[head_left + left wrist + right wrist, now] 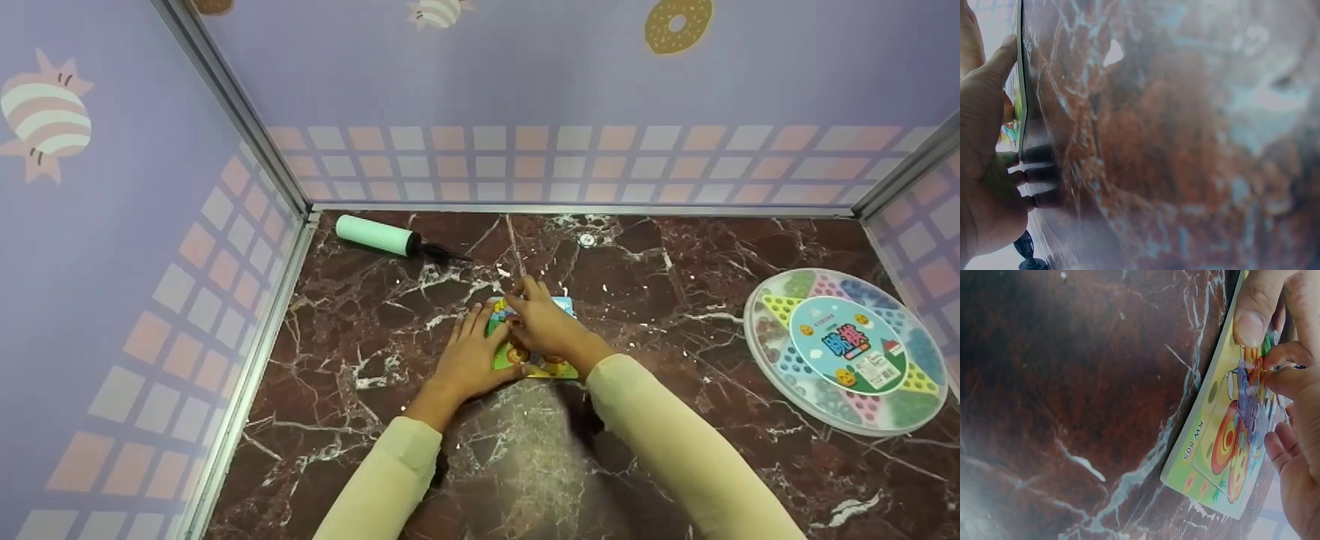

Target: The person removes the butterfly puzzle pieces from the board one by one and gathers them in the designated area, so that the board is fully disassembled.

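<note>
Beneath both sets of fingers lies a colourful picture board (1219, 450), on a dark red-brown marbled worktop (675, 300) veined in white. The left hand (469, 356) has its fingers slightly apart along the board's left edge, thumb resting on the near side; the right hand (547, 322) bends over the picture, thumb and fingertip together, though I cannot tell whether they pinch anything. Beyond the fingers rises a lilac back wall (555, 82) with doughnut and sweet motifs above rows of pink and white squares; a matching left wall (112, 262) stands off to their left.

Printed on the board, near the fingers, is "KW-805". Well to their right, a round clear box (780, 397) bears the characters 跳棋 on a blue label. Ahead of the fingers sits a small white disc (587, 240), its marking illegible; ahead and left, a mint-green cylinder (375, 235) with a black tip.
</note>
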Action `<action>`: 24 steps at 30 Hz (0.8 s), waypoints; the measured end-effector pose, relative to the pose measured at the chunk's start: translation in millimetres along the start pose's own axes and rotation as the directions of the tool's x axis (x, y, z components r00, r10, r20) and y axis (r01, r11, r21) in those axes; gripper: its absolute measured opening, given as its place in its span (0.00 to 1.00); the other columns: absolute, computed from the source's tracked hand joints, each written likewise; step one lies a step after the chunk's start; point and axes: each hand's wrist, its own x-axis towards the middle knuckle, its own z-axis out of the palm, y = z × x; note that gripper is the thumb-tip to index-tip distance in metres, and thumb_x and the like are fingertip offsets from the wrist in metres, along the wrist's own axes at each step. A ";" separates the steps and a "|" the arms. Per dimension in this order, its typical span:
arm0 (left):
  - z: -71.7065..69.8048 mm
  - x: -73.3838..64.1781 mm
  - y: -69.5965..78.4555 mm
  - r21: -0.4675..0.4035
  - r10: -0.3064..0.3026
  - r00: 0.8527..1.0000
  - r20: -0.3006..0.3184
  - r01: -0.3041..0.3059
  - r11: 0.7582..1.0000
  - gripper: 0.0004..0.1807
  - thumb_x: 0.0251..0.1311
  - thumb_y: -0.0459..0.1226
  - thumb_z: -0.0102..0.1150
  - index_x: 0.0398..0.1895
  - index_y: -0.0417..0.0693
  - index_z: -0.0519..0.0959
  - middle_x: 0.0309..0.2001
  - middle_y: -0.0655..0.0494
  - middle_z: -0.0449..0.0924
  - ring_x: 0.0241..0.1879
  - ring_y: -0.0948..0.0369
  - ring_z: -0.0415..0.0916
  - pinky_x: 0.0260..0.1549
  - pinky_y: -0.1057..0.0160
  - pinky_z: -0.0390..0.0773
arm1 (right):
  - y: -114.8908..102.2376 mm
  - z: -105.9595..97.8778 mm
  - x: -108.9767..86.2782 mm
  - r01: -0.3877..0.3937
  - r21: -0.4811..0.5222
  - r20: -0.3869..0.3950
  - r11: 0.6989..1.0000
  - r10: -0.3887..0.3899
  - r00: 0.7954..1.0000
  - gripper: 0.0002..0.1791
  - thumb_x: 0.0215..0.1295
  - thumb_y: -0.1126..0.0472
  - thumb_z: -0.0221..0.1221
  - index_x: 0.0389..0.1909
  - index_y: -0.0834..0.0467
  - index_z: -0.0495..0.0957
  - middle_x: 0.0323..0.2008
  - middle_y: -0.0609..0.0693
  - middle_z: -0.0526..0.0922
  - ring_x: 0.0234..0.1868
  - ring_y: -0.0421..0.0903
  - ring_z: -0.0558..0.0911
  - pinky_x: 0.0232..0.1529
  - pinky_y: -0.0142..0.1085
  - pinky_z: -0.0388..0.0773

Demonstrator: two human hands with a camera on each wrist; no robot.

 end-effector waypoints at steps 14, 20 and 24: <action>-0.6 0.7 -1.4 0.017 -0.001 1.000 0.000 0.001 1.000 0.51 0.68 0.74 0.59 0.84 0.55 0.70 0.91 0.41 0.46 0.91 0.40 0.42 0.88 0.32 0.47 | 13.1 -6.0 -12.1 0.006 -0.064 -0.090 0.998 -0.011 0.996 0.25 0.75 0.58 0.70 0.69 0.61 0.81 0.67 0.63 0.77 0.67 0.63 0.75 0.71 0.63 0.77; 0.3 0.7 -1.6 0.027 -0.004 1.000 0.005 0.004 1.000 0.51 0.68 0.75 0.58 0.83 0.53 0.71 0.92 0.42 0.44 0.91 0.40 0.41 0.88 0.33 0.47 | 22.8 -11.2 -22.7 0.031 -0.091 -0.129 0.995 -0.043 0.991 0.23 0.75 0.57 0.72 0.64 0.62 0.83 0.64 0.62 0.81 0.65 0.62 0.77 0.67 0.65 0.78; 2.0 0.1 -1.4 0.027 -0.006 1.000 0.009 0.006 1.000 0.51 0.68 0.75 0.57 0.82 0.52 0.72 0.92 0.43 0.43 0.91 0.41 0.41 0.88 0.34 0.45 | 30.4 -16.1 -31.9 0.033 -0.093 -0.157 0.995 -0.048 0.986 0.21 0.74 0.57 0.72 0.62 0.62 0.83 0.63 0.62 0.81 0.64 0.63 0.77 0.66 0.66 0.79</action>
